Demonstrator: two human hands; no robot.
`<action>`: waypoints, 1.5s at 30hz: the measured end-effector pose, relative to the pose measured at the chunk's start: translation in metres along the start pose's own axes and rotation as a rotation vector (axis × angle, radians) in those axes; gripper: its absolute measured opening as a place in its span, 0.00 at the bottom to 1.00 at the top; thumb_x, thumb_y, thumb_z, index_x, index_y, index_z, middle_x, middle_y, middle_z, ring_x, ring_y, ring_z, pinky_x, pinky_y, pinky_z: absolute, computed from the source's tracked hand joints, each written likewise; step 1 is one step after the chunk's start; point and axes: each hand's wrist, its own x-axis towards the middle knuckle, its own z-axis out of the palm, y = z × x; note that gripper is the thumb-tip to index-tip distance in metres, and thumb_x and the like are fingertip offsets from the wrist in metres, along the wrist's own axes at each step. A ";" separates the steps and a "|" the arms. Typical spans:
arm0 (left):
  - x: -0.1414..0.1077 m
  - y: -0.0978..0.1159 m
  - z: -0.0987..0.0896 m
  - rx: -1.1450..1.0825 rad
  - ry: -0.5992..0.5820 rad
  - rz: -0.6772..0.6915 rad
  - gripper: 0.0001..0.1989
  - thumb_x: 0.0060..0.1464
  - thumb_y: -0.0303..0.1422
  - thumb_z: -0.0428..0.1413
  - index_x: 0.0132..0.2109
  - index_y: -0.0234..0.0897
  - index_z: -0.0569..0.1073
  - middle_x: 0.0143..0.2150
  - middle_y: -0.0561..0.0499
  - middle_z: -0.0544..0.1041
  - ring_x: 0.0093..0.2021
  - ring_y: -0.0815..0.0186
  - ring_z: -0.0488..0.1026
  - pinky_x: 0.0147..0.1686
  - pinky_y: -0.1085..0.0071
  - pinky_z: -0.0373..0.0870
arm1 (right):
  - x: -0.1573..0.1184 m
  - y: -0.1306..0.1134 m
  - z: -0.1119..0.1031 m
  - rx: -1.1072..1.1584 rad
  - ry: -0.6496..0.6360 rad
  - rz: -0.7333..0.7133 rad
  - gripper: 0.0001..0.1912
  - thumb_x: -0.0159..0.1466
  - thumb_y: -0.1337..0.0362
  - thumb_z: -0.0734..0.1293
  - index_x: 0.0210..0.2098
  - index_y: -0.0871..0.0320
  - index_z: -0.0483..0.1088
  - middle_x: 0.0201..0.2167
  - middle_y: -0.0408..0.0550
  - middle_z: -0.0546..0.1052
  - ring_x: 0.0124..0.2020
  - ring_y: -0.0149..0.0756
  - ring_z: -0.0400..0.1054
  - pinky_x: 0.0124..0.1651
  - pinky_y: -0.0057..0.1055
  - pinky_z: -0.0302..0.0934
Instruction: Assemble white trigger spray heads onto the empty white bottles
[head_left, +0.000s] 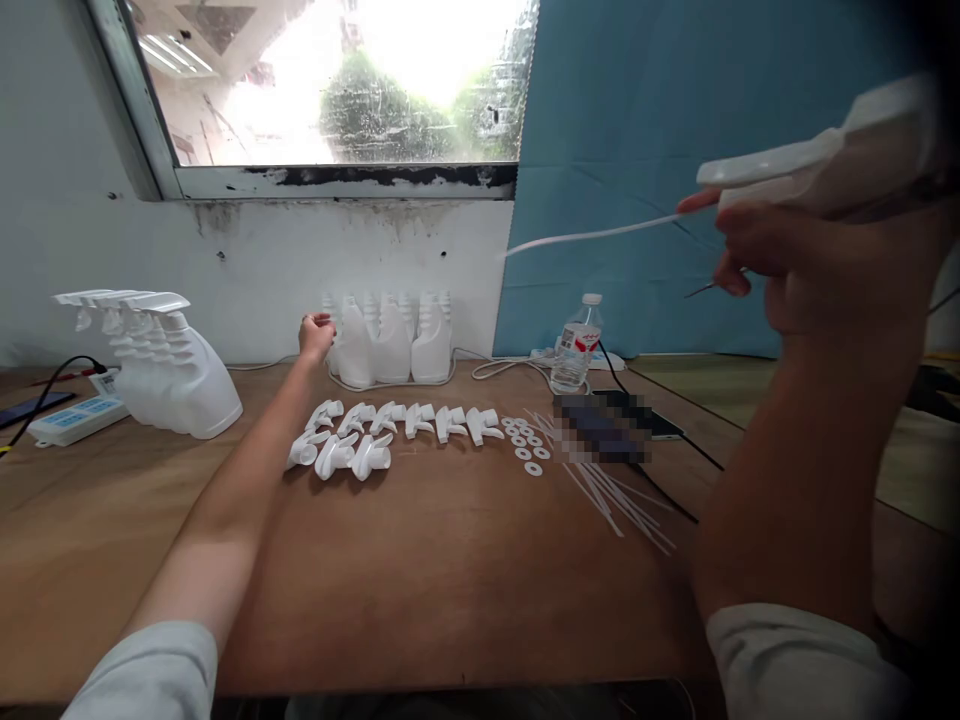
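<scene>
My right hand (787, 250) is raised at the upper right, closed around a white trigger sprayer (780, 165). From the sprayer a thin white dip tube (592, 235) sticks out to the left. My left hand (318, 338) reaches far forward, its fingers closed at the neck of the leftmost white spray bottle (328, 300) by the wall. Beside it, more headless white bottles (391, 345) stand in a group. In front lie two rows of white trigger sprayer heads (371, 455), with white washers (533, 468) and loose dip tubes (600, 500) to their right.
Bottles with sprayers fitted (180, 370) stand in a row at the left, near a power strip (79, 420). A clear water bottle (574, 350), cables and a blurred dark device (604, 425) are at the right. A window (337, 90) is above the wall.
</scene>
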 end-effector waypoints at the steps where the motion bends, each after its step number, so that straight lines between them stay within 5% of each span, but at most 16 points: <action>1: -0.007 0.014 0.003 -0.032 0.012 0.028 0.16 0.60 0.30 0.52 0.54 0.33 0.67 0.50 0.42 0.71 0.46 0.60 0.74 0.45 0.61 0.73 | 0.000 -0.001 0.004 0.029 -0.003 -0.027 0.20 0.42 0.58 0.81 0.29 0.55 0.70 0.24 0.47 0.74 0.21 0.38 0.69 0.15 0.32 0.47; 4: -0.049 0.053 0.016 -0.131 -0.082 0.116 0.13 0.57 0.30 0.53 0.50 0.33 0.69 0.44 0.46 0.73 0.40 0.65 0.75 0.42 0.65 0.74 | -0.003 -0.008 0.016 0.002 -0.040 -0.039 0.19 0.44 0.60 0.80 0.33 0.56 0.74 0.20 0.43 0.70 0.19 0.35 0.66 0.15 0.31 0.48; 6: -0.094 0.070 0.022 -0.260 -0.381 0.186 0.12 0.56 0.32 0.56 0.47 0.32 0.70 0.39 0.48 0.73 0.37 0.64 0.75 0.40 0.64 0.74 | -0.013 -0.015 0.024 -0.065 -0.132 0.023 0.17 0.45 0.58 0.79 0.31 0.58 0.75 0.20 0.41 0.71 0.17 0.31 0.64 0.16 0.29 0.51; 10: -0.194 0.075 0.020 -0.447 -0.985 0.121 0.18 0.58 0.37 0.57 0.53 0.37 0.67 0.46 0.45 0.71 0.41 0.63 0.74 0.40 0.66 0.73 | -0.059 -0.030 0.039 -0.249 -0.725 0.162 0.14 0.52 0.53 0.74 0.29 0.57 0.76 0.19 0.39 0.72 0.18 0.26 0.62 0.20 0.25 0.53; 13: -0.245 0.058 0.017 -0.534 -1.163 0.015 0.31 0.50 0.37 0.65 0.58 0.43 0.62 0.53 0.45 0.68 0.48 0.62 0.71 0.47 0.65 0.70 | -0.109 -0.034 0.051 -0.225 -1.144 0.276 0.17 0.58 0.47 0.70 0.34 0.53 0.76 0.22 0.42 0.76 0.21 0.32 0.66 0.24 0.29 0.57; 16: -0.269 0.039 0.018 -0.618 -1.163 -0.162 0.30 0.47 0.37 0.67 0.54 0.42 0.64 0.49 0.46 0.71 0.48 0.61 0.72 0.47 0.65 0.70 | -0.152 -0.032 0.061 -0.193 -1.302 0.379 0.16 0.58 0.44 0.68 0.38 0.45 0.76 0.27 0.41 0.78 0.27 0.38 0.70 0.29 0.34 0.61; 22: -0.273 0.028 0.024 -0.571 -1.052 -0.290 0.21 0.49 0.37 0.66 0.44 0.36 0.66 0.36 0.51 0.75 0.34 0.66 0.76 0.38 0.69 0.71 | -0.183 -0.018 0.065 -0.139 -1.278 0.414 0.18 0.56 0.46 0.70 0.42 0.47 0.73 0.29 0.40 0.77 0.30 0.36 0.71 0.33 0.32 0.63; 27: -0.271 0.029 0.025 -0.539 -1.043 -0.313 0.18 0.51 0.41 0.63 0.42 0.34 0.68 0.39 0.45 0.78 0.30 0.65 0.76 0.35 0.68 0.71 | -0.182 -0.012 0.055 -0.136 -1.226 0.498 0.10 0.57 0.53 0.69 0.32 0.51 0.71 0.25 0.40 0.77 0.27 0.35 0.69 0.28 0.30 0.59; 37: -0.272 0.028 0.025 -0.560 -1.251 -0.277 0.19 0.52 0.43 0.62 0.41 0.32 0.69 0.35 0.46 0.78 0.26 0.67 0.75 0.30 0.72 0.70 | -0.162 -0.014 0.049 0.024 -1.572 0.329 0.12 0.64 0.59 0.64 0.28 0.60 0.70 0.21 0.41 0.71 0.21 0.26 0.60 0.25 0.24 0.50; 40: -0.269 0.024 0.021 -0.544 -1.210 -0.284 0.18 0.52 0.43 0.62 0.40 0.32 0.69 0.34 0.46 0.77 0.24 0.68 0.74 0.27 0.74 0.67 | -0.143 -0.010 0.039 0.029 -1.636 0.340 0.16 0.64 0.56 0.65 0.24 0.60 0.69 0.20 0.40 0.68 0.22 0.26 0.59 0.27 0.25 0.51; 43: -0.264 0.019 0.016 -0.558 -1.101 -0.297 0.18 0.52 0.42 0.63 0.40 0.33 0.68 0.35 0.46 0.77 0.24 0.68 0.74 0.25 0.74 0.66 | -0.123 0.014 0.019 -0.119 -1.517 0.462 0.22 0.62 0.48 0.65 0.23 0.59 0.67 0.20 0.40 0.65 0.23 0.28 0.57 0.27 0.26 0.50; 45: -0.261 0.017 0.015 -0.601 -1.083 -0.330 0.17 0.52 0.39 0.63 0.41 0.33 0.68 0.38 0.45 0.78 0.28 0.65 0.77 0.30 0.71 0.69 | -0.117 0.041 0.007 -0.331 -1.239 0.554 0.24 0.61 0.43 0.63 0.24 0.59 0.66 0.20 0.41 0.64 0.23 0.29 0.55 0.27 0.28 0.50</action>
